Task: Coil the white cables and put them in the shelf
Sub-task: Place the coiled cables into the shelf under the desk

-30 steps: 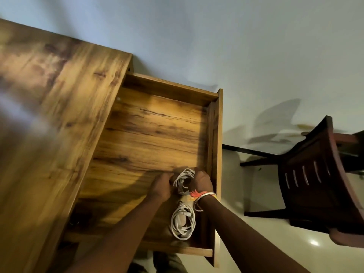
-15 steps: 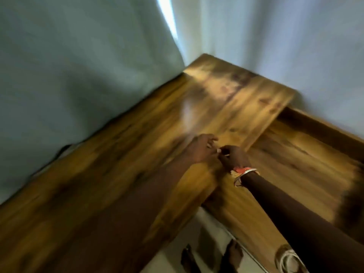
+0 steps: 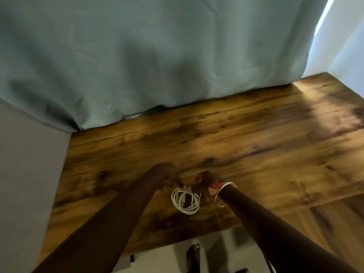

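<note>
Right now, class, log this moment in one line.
left hand, right hand: at coiled white cable, grip blurred | cable: over wooden tabletop

Dim, warm room, softened by motion blur.
Daylight cuts through a bright gap (image 3: 323, 18) beside the curtain (image 3: 157, 56) at upper right and glares pale on the far right of the wooden table (image 3: 256, 144); the left hand (image 3: 167, 174) and right hand (image 3: 204, 180) smear into shadow, fingers unreadable.

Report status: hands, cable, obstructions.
Left hand and right hand at top of coiled white cable; grip blurred. Coil over wooden tabletop, not yet shelved. No obstruction seen.
</note>
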